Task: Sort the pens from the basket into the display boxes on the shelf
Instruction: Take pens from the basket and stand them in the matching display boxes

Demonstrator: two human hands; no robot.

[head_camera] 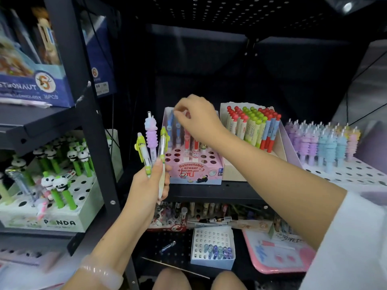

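At centre frame the left hand (pixel 149 186) is gripping three pens upright in a fan: a yellow-green pen (pixel 142 152), a lilac pen (pixel 151 137) with a ridged grip, and a clear pen (pixel 162 151) with a green top; the thumb is pressing across their barrels. Just right of them the pink box (pixel 194 173) is sitting on the dark shelf (pixel 209 192), its front reading "Retractable eraser" with a black cat drawn beneath; red and blue pens are standing in its rear holes while the front holes are showing open. The right hand (pixel 199 118) is hovering over the box's back row, fingertips pinched together at a blue pen (pixel 170 122); whether they are truly holding it cannot be told. Further right a tan box (pixel 232 172) is holding red- and green-capped pens, and a white tray (pixel 356 172) is carrying lilac and blue ridged ones. At lower left a white box (pixel 62 221) marked "PANDA" is holding panda-topped green pens; at upper left a blue box (pixel 37 88) is showing "36PCS" and mirrored lettering.
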